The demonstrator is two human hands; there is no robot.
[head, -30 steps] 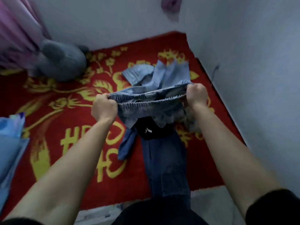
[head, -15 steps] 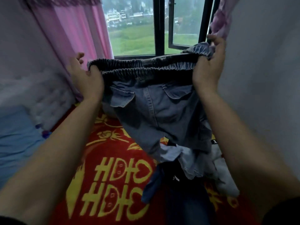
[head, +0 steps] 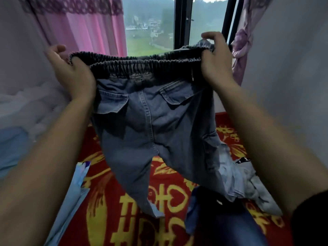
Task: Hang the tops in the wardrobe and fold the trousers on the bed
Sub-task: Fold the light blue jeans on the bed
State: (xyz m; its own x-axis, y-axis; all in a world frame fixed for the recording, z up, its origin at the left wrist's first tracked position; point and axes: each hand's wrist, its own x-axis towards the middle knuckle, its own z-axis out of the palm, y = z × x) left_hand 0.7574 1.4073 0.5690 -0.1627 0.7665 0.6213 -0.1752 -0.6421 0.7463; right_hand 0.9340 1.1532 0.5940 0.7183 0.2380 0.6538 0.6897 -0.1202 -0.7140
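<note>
Head view: blue denim trousers hang above the red bed, back pockets facing the camera. Left hand and right hand each grip one end of the elastic waistband, fingers curled round it. Other clothes lie near the bed's right edge.

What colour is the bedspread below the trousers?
The bedspread is red with yellow patterns, head view.

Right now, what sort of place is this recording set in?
Probably a bedroom: a red patterned bedspread strewn with loose clothes, and a pink curtain beside a window.
</note>
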